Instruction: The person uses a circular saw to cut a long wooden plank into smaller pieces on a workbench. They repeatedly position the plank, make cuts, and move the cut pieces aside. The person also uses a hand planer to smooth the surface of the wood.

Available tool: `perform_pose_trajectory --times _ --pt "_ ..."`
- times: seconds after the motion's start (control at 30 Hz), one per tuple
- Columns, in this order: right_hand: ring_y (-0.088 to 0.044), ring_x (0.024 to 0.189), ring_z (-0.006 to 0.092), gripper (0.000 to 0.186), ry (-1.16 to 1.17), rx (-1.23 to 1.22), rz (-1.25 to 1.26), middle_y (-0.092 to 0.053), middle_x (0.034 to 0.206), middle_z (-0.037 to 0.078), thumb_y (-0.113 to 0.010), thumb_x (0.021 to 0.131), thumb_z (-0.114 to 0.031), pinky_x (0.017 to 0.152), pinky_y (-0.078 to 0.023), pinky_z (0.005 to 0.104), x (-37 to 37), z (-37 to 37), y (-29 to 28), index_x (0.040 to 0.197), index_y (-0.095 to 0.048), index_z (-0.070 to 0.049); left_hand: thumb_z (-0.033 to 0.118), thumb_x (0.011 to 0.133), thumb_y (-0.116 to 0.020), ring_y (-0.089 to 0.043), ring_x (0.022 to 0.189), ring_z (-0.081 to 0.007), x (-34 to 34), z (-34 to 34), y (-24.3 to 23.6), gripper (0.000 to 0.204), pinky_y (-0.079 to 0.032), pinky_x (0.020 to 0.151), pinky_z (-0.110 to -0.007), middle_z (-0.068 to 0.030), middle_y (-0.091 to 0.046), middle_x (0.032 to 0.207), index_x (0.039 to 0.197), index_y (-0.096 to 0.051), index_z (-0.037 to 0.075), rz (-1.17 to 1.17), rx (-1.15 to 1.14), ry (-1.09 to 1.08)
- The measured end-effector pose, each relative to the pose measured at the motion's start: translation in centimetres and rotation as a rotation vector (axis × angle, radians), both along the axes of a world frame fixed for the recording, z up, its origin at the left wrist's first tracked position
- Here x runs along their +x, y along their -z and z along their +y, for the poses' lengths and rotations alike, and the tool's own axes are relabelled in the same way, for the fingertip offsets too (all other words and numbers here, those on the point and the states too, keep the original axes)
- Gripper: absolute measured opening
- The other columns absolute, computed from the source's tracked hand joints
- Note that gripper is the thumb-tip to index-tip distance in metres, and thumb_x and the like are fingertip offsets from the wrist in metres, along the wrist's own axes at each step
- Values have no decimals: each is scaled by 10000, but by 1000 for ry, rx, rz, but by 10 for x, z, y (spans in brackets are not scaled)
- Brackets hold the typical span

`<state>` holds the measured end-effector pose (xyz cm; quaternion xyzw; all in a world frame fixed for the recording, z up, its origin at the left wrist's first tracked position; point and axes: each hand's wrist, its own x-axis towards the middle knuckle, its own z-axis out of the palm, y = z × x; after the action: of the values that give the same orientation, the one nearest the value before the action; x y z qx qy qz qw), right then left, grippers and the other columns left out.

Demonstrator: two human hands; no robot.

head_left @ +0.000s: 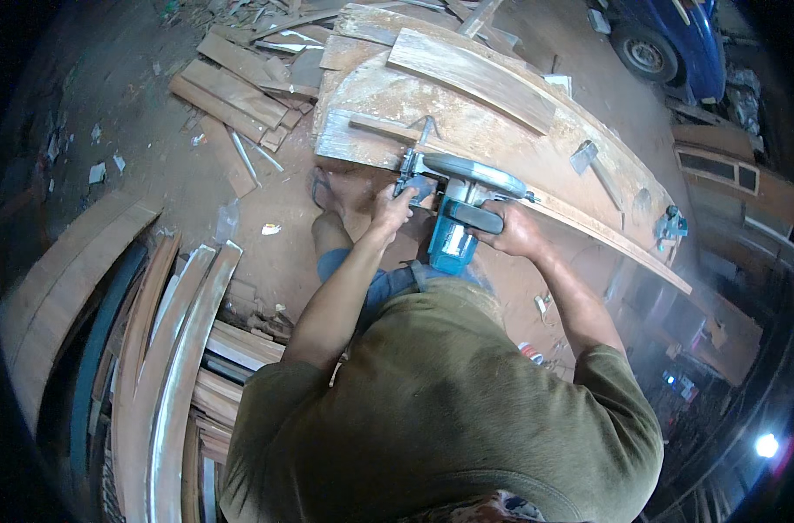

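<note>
A teal circular saw [453,244] with a rounded grey blade guard is held in front of my body at the near edge of the workbench. My right hand [512,230] is wrapped round its dark handle. The fingers of my left hand [391,209] close on the saw's left side, by its base and metal fittings. A long narrow wooden strip [615,243] lies along the bench's near edge, partly behind the saw. The blade and its contact with the wood are hidden from this view.
The dusty workbench [466,96] bears a wide board [471,78], a hatchet-like tool [599,174] and a teal power tool [671,227]. Scrap boards [235,91] lie on the floor at the far left, stacked long planks [170,375] nearer. A blue vehicle [676,44] stands far right.
</note>
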<state>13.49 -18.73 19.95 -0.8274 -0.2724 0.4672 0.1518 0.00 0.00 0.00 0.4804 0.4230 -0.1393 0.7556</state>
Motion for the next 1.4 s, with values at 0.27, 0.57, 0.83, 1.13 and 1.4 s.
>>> perform_pose_trajectory --times 0.27,0.57,0.83,1.13,1.4 --pt "-673 887 423 357 -66 146 -170 -702 930 231 -786 778 -329 791 -528 497 -2 26 5 994 -697 -60 306 922 -664 -536 551 -87 -3 34 0 267 -421 467 -257 -16 -616 733 1028 -656 61 -23 42 25" --pt "-685 864 399 306 -18 166 -130 -709 883 207 -793 751 -271 768 -528 496 -9 51 1 936 -692 -49 329 902 -690 -527 548 -101 -4 60 -1 279 -425 499 -263 -20 -612 733 992 -658 66 31 57 46" --pt "-688 829 401 304 -55 130 -145 -708 843 200 -801 744 -255 748 -529 494 -11 73 5 942 -691 -52 328 910 -677 -547 563 -99 -11 81 -1 304 -436 493 -267 -37 -664 840 1033 -661 50 -3 36 38" --pt "-686 798 408 311 -33 171 -94 -699 807 218 -784 774 -280 726 -525 501 -16 93 10 950 -690 -41 332 916 -661 -553 564 -100 -14 102 -1 309 -451 494 -268 -36 -666 826 1043 -663 50 43 69 54" --pt "-692 814 409 300 -71 167 -114 -707 836 221 -776 784 -281 738 -528 499 -19 114 11 955 -696 -48 327 908 -675 -546 555 -89 -20 120 3 282 -446 482 -262 -20 -647 786 1033 -667 74 40 74 9"
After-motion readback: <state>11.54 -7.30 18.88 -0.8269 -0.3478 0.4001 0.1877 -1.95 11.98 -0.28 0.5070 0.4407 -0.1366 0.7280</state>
